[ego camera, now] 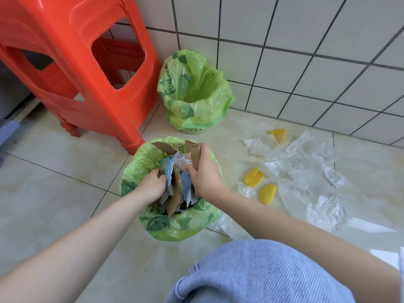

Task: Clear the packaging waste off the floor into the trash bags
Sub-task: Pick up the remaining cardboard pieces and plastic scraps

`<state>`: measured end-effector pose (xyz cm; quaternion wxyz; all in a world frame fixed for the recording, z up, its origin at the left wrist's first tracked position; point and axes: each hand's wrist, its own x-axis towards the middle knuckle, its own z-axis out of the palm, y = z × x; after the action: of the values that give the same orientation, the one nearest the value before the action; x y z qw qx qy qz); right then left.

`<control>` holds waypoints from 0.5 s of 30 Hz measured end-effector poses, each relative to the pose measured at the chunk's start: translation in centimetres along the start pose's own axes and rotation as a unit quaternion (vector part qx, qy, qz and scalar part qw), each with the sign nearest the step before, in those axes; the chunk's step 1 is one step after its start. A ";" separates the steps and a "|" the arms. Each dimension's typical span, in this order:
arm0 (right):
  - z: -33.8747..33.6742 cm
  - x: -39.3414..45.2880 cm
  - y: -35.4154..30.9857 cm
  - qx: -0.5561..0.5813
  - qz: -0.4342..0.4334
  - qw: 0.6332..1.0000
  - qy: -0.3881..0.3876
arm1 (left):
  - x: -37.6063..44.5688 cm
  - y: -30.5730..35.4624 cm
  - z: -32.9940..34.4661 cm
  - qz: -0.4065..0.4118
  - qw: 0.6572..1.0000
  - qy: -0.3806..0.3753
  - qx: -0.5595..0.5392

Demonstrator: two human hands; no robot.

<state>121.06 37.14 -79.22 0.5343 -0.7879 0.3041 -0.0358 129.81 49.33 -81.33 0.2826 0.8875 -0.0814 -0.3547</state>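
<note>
Cardboard scraps [175,193] gripped between both hands' curled fingers [162,179], directly above near trash bag [175,228].

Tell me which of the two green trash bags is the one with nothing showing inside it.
The far green bag by the tiled wall; its inside shows only liner, while the near green bag under both hands holds cardboard and paper scraps.

Bare forearms, no sleeves; light blue ribbed-denim trousers [262,274] on knee
</note>
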 end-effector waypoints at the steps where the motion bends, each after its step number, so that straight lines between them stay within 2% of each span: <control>1: 0.2 -0.2 0.1 -0.005 0.010 1.000 -0.014 | 0.1 0.0 0.0 0.000 1.000 -0.005 -0.005; 8: 0.1 -0.4 0.1 -0.056 0.058 0.993 -0.087 | 0.1 0.0 -0.8 -0.050 0.996 -0.064 0.032; 11: -0.9 -0.3 0.1 -0.097 0.071 0.986 -0.116 | -0.5 1.0 -1.3 -0.043 0.996 -0.052 0.065; 15: -2.9 -0.6 -0.6 -0.142 0.055 0.979 -0.132 | -0.9 2.2 -2.7 0.018 0.987 0.001 0.158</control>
<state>119.74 35.23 -77.27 0.4536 -0.8356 0.2754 0.1417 131.05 48.99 -77.96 0.1456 0.9199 -0.1523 -0.3308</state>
